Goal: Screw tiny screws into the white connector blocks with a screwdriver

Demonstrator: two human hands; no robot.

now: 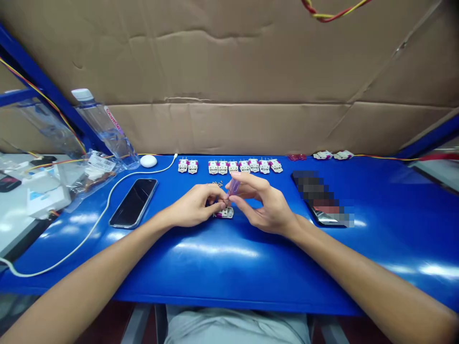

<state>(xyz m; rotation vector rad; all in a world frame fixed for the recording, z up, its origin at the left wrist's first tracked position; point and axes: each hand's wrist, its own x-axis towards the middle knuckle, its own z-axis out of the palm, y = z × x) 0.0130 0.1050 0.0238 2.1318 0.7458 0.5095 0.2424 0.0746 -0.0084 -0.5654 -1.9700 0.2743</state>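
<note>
At the far left of the frame, a white carton (45, 196) sits on a pale grey surface beside a clear plastic bag (96, 169), with a clear water bottle (105, 129) above them at the upper left. Next along, at the back edge of the blue table (215, 267), lies a round white puck (148, 161), and its white cable (107, 205) loops down the left side. A black smartphone (133, 203) lies face up just left of the hands. The left hand (191, 206) is curled and grasping a small white-and-magenta connector block (225, 213) with its fingertips, the block sitting at lower centre, mostly under the fingers. The right hand (265, 203) pinches a translucent purple screwdriver (233, 187) that slants down into the block, though its tip is hidden among the fingers. Tiny metal screws (217, 183) lie just behind the hands, below a row of nine matching blocks (233, 166). To the right lies a second phone (319, 198), partly blurred, and two more white pieces (333, 155) sit at the back right on a red-and-yellow wire (380, 158).
</note>
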